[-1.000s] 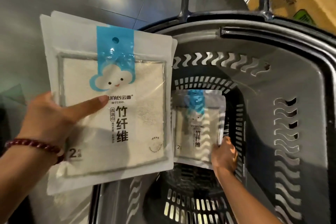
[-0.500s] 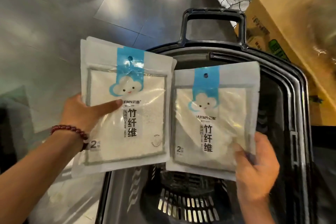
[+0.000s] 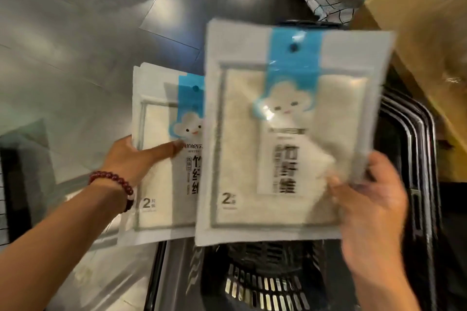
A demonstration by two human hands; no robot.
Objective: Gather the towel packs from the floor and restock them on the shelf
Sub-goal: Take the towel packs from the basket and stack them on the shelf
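now: joining the loose pack to the held stack

head view. the left hand (image 3: 131,159) grips a stack of towel packs (image 3: 161,184) by its left edge, with the thumb pressed across the front and the fingers hidden behind. several staggered top edges show that it holds more than one pack. the right hand (image 3: 366,199) pinches a single towel pack (image 3: 290,134) at its lower right corner, thumb on the front. this pack is upright, blurred, and overlaps the right part of the stack. both are held above the dark slotted basket (image 3: 265,280). a cardboard box (image 3: 417,45) sits to the right, well apart from the packs. no shelf is in view.

procedure, as judged from this layout:
- the step in hand appears to be laying the single pack onto the front of the stack.
- align the blue header strips and the hang holes first, then bring the lower edges level.
- lift the left thumb only far enough to admit the pack, then clamp it over all layers.
- release the right-hand pinch only after the left grip is firm.

caution: the film looks glossy, so the layers will probably slide. a one-edge grip may let the stack fan out over the basket.
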